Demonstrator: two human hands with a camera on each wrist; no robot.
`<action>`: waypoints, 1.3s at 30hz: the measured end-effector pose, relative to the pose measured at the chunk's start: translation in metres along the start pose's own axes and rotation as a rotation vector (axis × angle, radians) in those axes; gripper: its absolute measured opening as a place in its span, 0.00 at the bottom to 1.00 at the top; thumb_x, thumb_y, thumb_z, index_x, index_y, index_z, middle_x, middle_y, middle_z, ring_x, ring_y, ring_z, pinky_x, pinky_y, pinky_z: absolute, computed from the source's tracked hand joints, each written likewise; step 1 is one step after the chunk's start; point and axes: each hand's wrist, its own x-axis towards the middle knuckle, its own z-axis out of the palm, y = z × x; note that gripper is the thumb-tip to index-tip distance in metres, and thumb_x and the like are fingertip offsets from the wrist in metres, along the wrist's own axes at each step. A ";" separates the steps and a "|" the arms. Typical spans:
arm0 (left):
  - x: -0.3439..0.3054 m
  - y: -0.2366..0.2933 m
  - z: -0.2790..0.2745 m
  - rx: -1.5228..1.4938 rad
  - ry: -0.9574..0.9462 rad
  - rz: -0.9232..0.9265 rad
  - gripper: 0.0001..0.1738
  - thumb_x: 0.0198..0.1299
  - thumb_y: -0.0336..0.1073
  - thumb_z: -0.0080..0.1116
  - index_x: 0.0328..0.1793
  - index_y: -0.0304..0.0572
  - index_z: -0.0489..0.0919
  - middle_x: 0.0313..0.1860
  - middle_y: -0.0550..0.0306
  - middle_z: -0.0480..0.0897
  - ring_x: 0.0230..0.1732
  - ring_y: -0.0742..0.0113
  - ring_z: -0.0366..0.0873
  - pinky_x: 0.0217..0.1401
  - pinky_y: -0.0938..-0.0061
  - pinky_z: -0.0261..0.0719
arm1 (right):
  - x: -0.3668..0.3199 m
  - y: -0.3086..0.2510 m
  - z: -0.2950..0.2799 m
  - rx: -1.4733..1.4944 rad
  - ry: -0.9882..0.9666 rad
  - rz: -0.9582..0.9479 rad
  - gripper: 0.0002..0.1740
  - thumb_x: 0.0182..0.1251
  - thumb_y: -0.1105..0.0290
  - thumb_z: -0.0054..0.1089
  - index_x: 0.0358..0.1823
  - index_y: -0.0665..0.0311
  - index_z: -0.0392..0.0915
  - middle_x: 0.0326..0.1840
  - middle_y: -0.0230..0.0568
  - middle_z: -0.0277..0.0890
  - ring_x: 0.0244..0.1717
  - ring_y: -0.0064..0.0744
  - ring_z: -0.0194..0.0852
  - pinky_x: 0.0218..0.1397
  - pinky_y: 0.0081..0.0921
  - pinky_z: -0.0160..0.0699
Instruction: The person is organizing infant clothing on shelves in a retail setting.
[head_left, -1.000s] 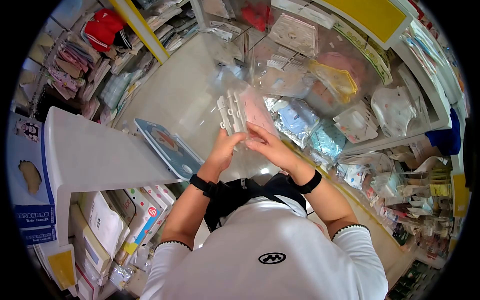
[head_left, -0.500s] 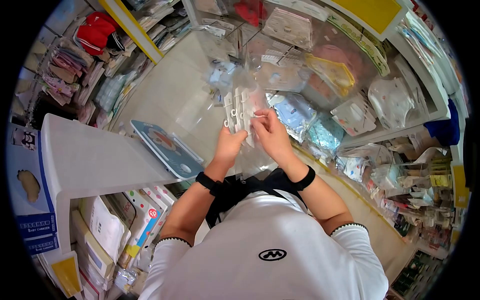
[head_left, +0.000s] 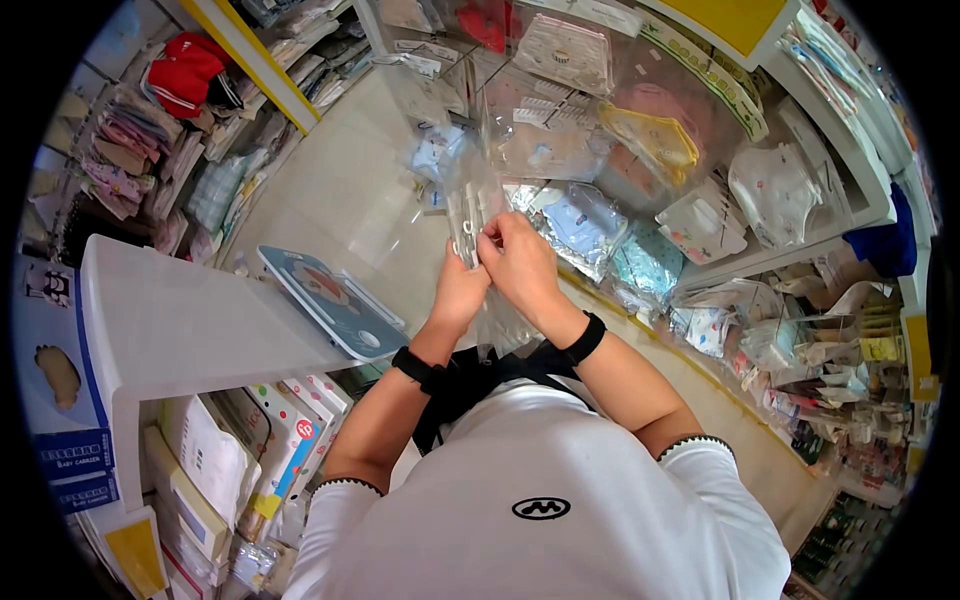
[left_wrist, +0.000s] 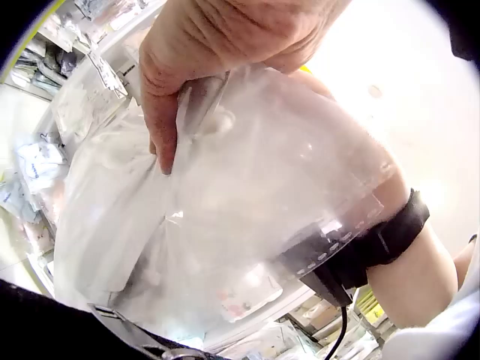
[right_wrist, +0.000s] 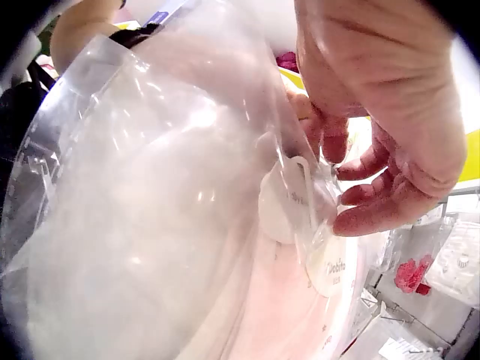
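Observation:
Clear plastic bags with white hanger hooks [head_left: 468, 228] are held out in front of the body in the head view. My left hand [head_left: 461, 292] grips them from the near left side; the left wrist view shows its fingers curled over the crinkled top of a clear plastic bag [left_wrist: 247, 187]. Beside it, my right hand [head_left: 524, 262] pinches the bag edge near the hooks with bent fingers. In the right wrist view, pink cloth [right_wrist: 274, 300] shows through the plastic, below a white hanger piece [right_wrist: 277, 204] with small lettering. The left fingertips are partly hidden behind the bags.
A white counter [head_left: 190, 310] stands at the left, with a blue board [head_left: 335, 305] leaning along its edge. Racks of bagged baby clothes, including a blue pack [head_left: 585, 222], line the right. Pale floor [head_left: 340, 180] lies ahead, and a red garment [head_left: 190, 75] hangs far left.
The right hand has moved from low beside the left hand up along the hooks, then back in close to it. The bags have turned narrower to the view, hiding the pink cloth.

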 end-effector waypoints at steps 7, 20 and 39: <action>-0.002 -0.005 0.002 -0.014 -0.034 -0.077 0.24 0.51 0.24 0.51 0.56 0.36 0.62 0.44 0.55 0.75 0.46 0.70 0.73 0.47 0.77 0.71 | 0.004 0.025 0.015 0.344 -0.057 0.235 0.11 0.51 0.67 0.59 0.30 0.68 0.76 0.28 0.41 0.74 0.29 0.34 0.74 0.35 0.26 0.71; -0.002 -0.009 0.013 0.028 -0.088 -0.007 0.23 0.50 0.23 0.53 0.55 0.39 0.66 0.44 0.59 0.76 0.45 0.72 0.73 0.46 0.78 0.71 | -0.004 0.032 0.002 0.580 -0.166 0.344 0.10 0.48 0.69 0.59 0.28 0.70 0.77 0.29 0.46 0.73 0.32 0.37 0.72 0.38 0.29 0.71; -0.001 0.003 0.012 -0.040 -0.178 0.008 0.24 0.49 0.20 0.51 0.55 0.34 0.63 0.47 0.54 0.75 0.47 0.69 0.74 0.50 0.77 0.72 | -0.010 0.016 -0.003 0.468 0.016 0.277 0.08 0.46 0.70 0.58 0.25 0.69 0.76 0.26 0.43 0.72 0.26 0.35 0.72 0.33 0.27 0.72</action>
